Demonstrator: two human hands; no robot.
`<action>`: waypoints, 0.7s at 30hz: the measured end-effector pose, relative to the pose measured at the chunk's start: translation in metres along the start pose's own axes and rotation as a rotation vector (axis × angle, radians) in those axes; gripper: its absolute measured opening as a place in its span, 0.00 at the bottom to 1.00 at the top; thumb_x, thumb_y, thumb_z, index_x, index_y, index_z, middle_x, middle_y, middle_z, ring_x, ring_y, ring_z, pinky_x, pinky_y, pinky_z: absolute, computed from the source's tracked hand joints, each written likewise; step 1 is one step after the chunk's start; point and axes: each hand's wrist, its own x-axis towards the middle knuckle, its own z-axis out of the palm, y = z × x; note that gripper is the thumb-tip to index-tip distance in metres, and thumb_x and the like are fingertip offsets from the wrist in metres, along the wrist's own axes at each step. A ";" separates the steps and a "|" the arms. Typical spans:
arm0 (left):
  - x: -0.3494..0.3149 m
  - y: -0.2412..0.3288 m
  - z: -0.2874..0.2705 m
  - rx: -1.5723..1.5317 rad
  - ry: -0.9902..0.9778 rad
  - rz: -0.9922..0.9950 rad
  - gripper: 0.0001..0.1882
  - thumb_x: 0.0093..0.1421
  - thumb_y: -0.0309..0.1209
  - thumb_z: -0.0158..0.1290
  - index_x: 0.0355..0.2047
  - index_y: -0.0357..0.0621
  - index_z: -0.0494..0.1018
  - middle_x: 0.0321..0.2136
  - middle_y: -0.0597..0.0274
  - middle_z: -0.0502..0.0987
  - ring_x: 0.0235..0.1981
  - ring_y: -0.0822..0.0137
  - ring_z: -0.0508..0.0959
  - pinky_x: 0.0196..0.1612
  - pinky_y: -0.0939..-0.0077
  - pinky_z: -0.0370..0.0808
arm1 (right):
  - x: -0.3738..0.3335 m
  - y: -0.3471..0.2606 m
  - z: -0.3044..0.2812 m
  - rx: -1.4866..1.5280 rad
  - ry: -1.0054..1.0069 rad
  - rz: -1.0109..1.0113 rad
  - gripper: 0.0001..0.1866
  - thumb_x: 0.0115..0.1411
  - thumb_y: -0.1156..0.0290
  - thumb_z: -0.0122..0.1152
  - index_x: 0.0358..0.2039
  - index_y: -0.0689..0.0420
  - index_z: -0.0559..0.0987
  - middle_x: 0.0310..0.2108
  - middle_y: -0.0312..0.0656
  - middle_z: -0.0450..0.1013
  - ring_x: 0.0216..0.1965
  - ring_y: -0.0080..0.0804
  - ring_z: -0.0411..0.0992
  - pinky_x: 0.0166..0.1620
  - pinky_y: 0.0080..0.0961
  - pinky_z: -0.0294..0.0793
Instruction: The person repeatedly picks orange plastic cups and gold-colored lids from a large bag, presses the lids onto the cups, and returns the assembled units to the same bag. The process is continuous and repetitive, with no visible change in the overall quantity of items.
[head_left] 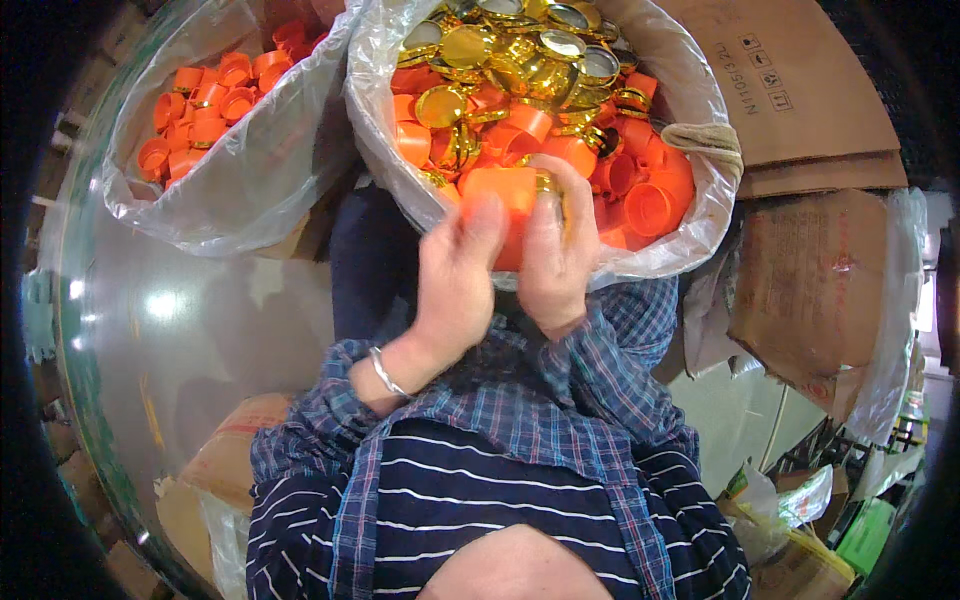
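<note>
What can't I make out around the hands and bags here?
All in the head view:
- Left hand: most fingers, hidden behind its thumb and the orange cap.
- Gold piece at the right hand: partly covered by fingers.
- Right bag: bottom, buried under contents.
- Left bag: far side, cut off by upper edge.

The floor [190, 330] is gray and shiny, with bright spots of light on it. A brown cardboard box [240, 445] sits on it at the lower left. A big clear plastic bag [385, 150], wide open, carries a heap of shiny gold lids [465, 45] at the far side and orange cups [660, 205] nearer. A beige cloth strip [705, 140] lies over its right edge. The smaller plastic bag [260, 185] on the left carries more orange cups [205, 110], and some have gold on them.
</note>
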 end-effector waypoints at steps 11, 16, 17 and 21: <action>0.008 0.004 -0.014 0.171 -0.007 0.360 0.24 0.74 0.43 0.39 0.58 0.35 0.67 0.53 0.55 0.74 0.54 0.63 0.75 0.57 0.69 0.70 | 0.016 -0.022 0.012 0.342 -0.124 0.184 0.29 0.61 0.63 0.58 0.59 0.65 0.67 0.53 0.55 0.68 0.53 0.51 0.68 0.60 0.39 0.64; 0.022 0.018 -0.011 -0.245 -0.025 -0.092 0.28 0.73 0.47 0.40 0.60 0.36 0.65 0.53 0.57 0.75 0.54 0.62 0.76 0.58 0.67 0.71 | 0.018 -0.015 0.016 -0.023 0.026 -0.112 0.31 0.53 0.64 0.67 0.54 0.66 0.70 0.49 0.57 0.69 0.50 0.53 0.69 0.56 0.39 0.69; 0.029 0.020 -0.016 -0.284 -0.052 -0.178 0.29 0.73 0.49 0.39 0.62 0.38 0.62 0.56 0.57 0.73 0.56 0.60 0.74 0.61 0.64 0.70 | 0.019 -0.011 0.015 -0.122 0.000 -0.207 0.33 0.48 0.64 0.71 0.52 0.67 0.71 0.48 0.58 0.69 0.49 0.55 0.69 0.54 0.42 0.70; 0.040 0.017 -0.033 -0.390 -0.103 -0.183 0.28 0.73 0.48 0.39 0.61 0.38 0.62 0.57 0.56 0.71 0.57 0.61 0.72 0.62 0.64 0.69 | 0.031 -0.007 0.009 -0.225 -0.102 -0.441 0.36 0.46 0.59 0.74 0.52 0.65 0.72 0.48 0.57 0.70 0.49 0.54 0.70 0.51 0.42 0.73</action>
